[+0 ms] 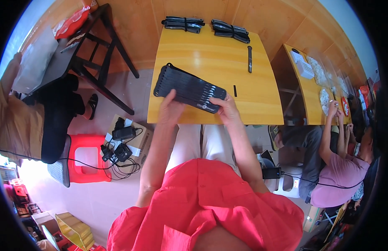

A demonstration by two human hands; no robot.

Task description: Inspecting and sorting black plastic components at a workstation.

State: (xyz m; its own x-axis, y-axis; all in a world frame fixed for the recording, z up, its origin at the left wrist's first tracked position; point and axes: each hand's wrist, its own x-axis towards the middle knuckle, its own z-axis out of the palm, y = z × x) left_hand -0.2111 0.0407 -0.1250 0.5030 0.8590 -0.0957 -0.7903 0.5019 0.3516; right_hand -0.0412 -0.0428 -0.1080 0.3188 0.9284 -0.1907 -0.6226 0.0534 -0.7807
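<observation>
Both my hands hold a fanned stack of flat black straps (pixel 183 85) above the near part of the yellow table. The straps lie side by side, their rounded ends at the left and white printed marks near their right ends. My left hand (pixel 172 108) grips the lower left edge, thumb on top and the other fingers hidden beneath. At the right end my right hand (pixel 228 108) pinches the straps, its thumb across the white marks. A single black strap (pixel 250 59) lies on the table further right. Close to my right hand is a short black strip (pixel 235 90).
Two tied bundles, a left strap bundle (pixel 183 25) and a right strap bundle (pixel 231 31), lie along the table's (pixel 194 50) far edge. Left stand a dark table (pixel 104 54) and a red stool (pixel 91 175) beside a box with cables. People sit on both sides.
</observation>
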